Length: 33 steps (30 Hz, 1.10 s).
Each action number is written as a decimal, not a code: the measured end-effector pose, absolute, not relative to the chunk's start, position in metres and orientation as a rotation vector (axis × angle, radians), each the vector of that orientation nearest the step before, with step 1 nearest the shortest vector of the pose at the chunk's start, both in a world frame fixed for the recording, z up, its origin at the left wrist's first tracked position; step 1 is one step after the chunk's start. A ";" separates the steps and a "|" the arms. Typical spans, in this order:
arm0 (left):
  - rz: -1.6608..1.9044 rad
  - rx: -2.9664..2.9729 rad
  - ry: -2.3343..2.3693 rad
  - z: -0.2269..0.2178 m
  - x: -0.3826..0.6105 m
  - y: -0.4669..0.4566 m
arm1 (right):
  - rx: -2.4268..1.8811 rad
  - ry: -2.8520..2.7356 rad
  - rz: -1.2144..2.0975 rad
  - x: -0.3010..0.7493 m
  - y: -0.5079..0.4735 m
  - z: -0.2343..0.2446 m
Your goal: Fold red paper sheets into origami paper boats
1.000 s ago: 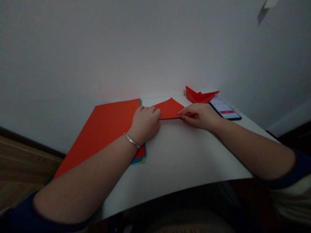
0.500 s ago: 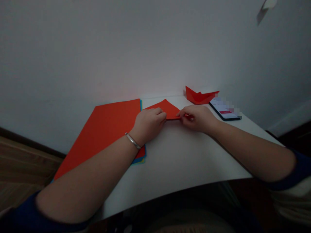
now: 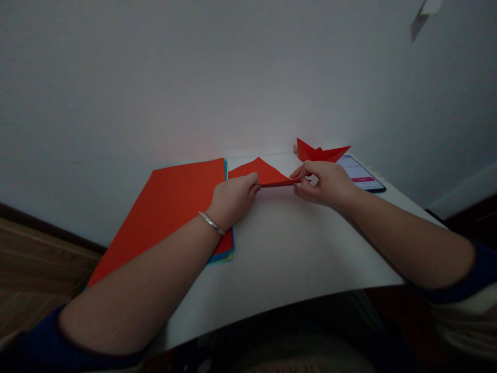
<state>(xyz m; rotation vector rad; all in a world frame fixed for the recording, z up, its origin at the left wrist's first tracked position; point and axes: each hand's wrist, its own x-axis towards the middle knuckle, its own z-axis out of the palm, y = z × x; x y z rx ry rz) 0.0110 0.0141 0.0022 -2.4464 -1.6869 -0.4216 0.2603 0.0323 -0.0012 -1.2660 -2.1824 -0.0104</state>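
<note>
A folded red paper piece (image 3: 259, 171) lies on the white table (image 3: 287, 254) near the wall, shaped like a flat triangle. My left hand (image 3: 233, 199), with a silver bracelet at the wrist, is closed with its fingertips pressing the paper's left near edge. My right hand (image 3: 325, 182) pinches the paper's right tip between thumb and forefinger. Both hands hold the same piece between them.
A stack of coloured sheets (image 3: 171, 207) with a red one on top lies at the left, under my left wrist. A finished red paper boat (image 3: 319, 153) stands by the wall. A phone (image 3: 363, 175) with a lit screen lies behind my right hand. The table's front edge is near.
The hands moved apart along the folded paper: the right hand slid right to its tip and lifted slightly. The paper now looks flatter and longer.
</note>
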 end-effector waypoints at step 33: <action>-1.228 -2.706 -0.875 -0.005 0.007 0.023 | -1.433 -2.181 -0.337 0.255 0.033 0.001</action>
